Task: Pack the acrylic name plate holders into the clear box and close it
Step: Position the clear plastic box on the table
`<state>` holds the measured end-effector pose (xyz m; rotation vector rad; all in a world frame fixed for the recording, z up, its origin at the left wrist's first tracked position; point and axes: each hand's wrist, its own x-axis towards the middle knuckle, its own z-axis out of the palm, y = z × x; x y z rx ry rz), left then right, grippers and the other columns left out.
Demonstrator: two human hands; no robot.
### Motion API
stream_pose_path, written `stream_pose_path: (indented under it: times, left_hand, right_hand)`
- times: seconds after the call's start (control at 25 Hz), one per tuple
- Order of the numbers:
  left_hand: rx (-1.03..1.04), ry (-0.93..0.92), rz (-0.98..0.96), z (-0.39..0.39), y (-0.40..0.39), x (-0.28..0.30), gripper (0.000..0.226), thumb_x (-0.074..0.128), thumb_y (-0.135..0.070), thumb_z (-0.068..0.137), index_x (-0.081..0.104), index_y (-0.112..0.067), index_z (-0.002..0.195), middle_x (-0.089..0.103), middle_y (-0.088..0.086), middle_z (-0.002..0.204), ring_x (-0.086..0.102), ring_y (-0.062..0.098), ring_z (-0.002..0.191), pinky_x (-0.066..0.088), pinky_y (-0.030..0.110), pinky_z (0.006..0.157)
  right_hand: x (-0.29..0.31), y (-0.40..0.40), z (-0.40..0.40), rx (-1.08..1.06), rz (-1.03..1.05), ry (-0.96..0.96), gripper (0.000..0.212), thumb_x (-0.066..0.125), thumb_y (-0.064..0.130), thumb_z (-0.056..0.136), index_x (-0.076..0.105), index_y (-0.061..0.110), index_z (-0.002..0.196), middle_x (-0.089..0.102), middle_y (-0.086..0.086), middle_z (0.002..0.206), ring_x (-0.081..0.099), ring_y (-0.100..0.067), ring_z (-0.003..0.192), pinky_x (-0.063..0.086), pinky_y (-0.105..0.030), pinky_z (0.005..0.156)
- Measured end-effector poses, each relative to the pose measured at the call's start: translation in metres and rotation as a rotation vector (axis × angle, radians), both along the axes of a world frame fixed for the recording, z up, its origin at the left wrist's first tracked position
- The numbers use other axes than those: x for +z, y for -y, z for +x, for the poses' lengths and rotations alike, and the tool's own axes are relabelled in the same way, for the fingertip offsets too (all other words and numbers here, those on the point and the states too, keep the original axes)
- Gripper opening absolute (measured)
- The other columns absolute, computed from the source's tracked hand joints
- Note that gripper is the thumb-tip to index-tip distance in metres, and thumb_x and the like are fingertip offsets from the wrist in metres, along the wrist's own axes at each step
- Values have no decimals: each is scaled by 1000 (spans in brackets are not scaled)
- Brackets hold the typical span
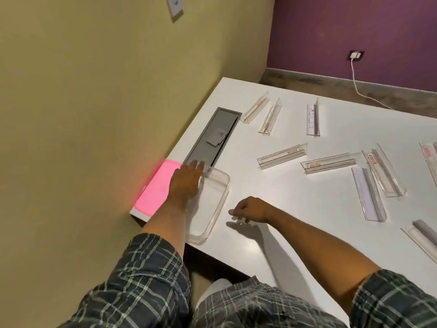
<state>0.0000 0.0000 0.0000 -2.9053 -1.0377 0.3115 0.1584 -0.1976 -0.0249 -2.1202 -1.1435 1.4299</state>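
The clear box (214, 210) lies open and empty near the table's left front corner. My left hand (186, 177) rests flat on the box's far left rim, fingers extended over its edge. A pink lid (156, 188) lies left of the box, partly under my left forearm. My right hand (250, 209) hovers just right of the box with fingers loosely curled, holding nothing. Several acrylic name plate holders lie scattered over the white table (272, 233), among them one (282, 156) in the middle and one (369, 197) at the right.
A grey cable tray (210, 138) with a small white card is set into the table behind the box. The yellow wall runs along the table's left edge. A charger and cable (354, 74) hang from a socket on the purple wall beyond.
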Motion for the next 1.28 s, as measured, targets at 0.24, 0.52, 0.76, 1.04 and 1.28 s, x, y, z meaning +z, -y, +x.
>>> stream_pose_path:
  times: [0.24,0.52,0.76,1.04,1.28]
  left_hand:
    - [-106,-116,19,14,-29,-4,68,53,-8,97,23,-19,158,26,5,164,44,31,138,44,46,105]
    - [-149,-160,7,36,-36,-11,40,55,-10,95,51,-16,134,61,6,128,59,29,116,44,41,100]
    - [-118,-116,-47,43,-36,-8,24,51,-14,95,58,-14,117,64,9,115,62,31,105,42,40,94]
    - [-125,69,-175,72,10,-11,25,42,-31,103,59,-12,105,69,11,99,64,32,85,42,33,67]
    - [-67,154,-406,115,101,-26,17,48,-27,96,54,-13,89,68,15,98,64,38,90,42,32,67]
  right_hand:
    - [0,-42,-43,74,-108,135,77,51,91,68,74,19,81,76,6,83,72,-18,80,56,-36,84]
    - [-13,-55,-59,-18,-160,56,39,58,47,85,71,10,80,77,0,67,76,-17,66,60,-34,76]
    - [1,-43,-27,-94,-104,69,25,54,26,80,68,9,67,75,-3,60,75,-17,60,62,-34,79]
    - [28,14,72,-79,-88,289,28,68,33,75,71,10,59,70,-4,53,60,-15,46,58,-31,71]
    - [34,96,137,-173,-155,470,25,73,44,80,76,20,76,75,9,65,72,-10,68,52,-27,70]
